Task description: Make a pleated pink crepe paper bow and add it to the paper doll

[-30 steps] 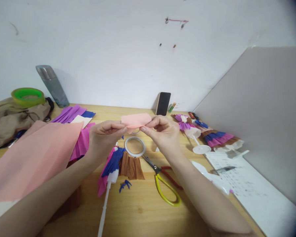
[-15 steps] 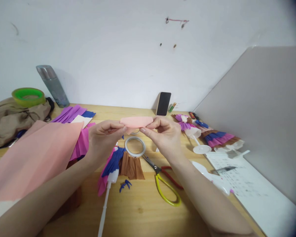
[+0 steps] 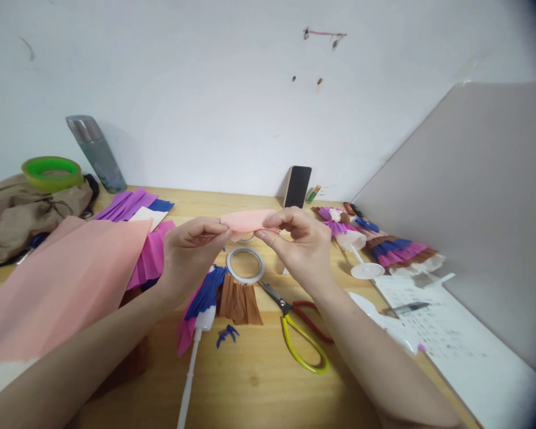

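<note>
A folded strip of pale pink crepe paper [image 3: 248,220] is held level above the table between my two hands. My left hand [image 3: 192,247] pinches its left end between thumb and fingers. At the right end, my right hand [image 3: 301,241] pinches it along the lower edge. Below the strip lies a roll of white tape [image 3: 245,265], with a piece of pleated brown crepe paper [image 3: 240,304] just under it. Scissors [image 3: 288,310] with one yellow and one red handle lie to the right. A white stick [image 3: 190,372] bears blue and magenta crepe paper [image 3: 208,298].
Large pink crepe sheets [image 3: 71,286] spread at left, near a brown cloth bag [image 3: 31,214], green tape roll [image 3: 52,173] and bottle [image 3: 96,155]. A phone [image 3: 297,186] leans on the wall. Finished-looking paper dolls [image 3: 397,247] and a written notebook [image 3: 455,339] occupy the right.
My right hand's fingers have shifted slightly over the strip's right end, which now looks more gathered. The view has moved a little; the things on the table stay put.
</note>
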